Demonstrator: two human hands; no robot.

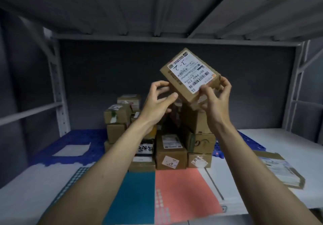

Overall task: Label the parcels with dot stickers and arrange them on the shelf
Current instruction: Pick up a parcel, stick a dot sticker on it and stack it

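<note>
- Forearms filled the near view, both reaching up & fwd over the sticker sheets: a teal sheet [131,196] and a salmon sheet [185,189] lay flat at the shelf's front edge.
- Right hand [215,95] grasped the raised parcel [189,75] at its lower right corner, thumb on the label face, fingers wrapped round the edge behind.
- Left hand [160,99] sat at the parcel's lower left edge, fingers curled loosely; couldn't tell if it actually gripped or only touched.
- Parcel was held tilted in the air, above the stack of parcels [157,137], label w/ handwritten "3-2" facing the camera.
- Handling, as judged: small cardboard box, prob. light since fingertips at one corner carried it; stiff walls, so edges and corners make safe grip pts; the glossy label looked more slippery than bare card.
- Flat parcel [279,168] lay apart at right on the shelf [262,146].
</note>
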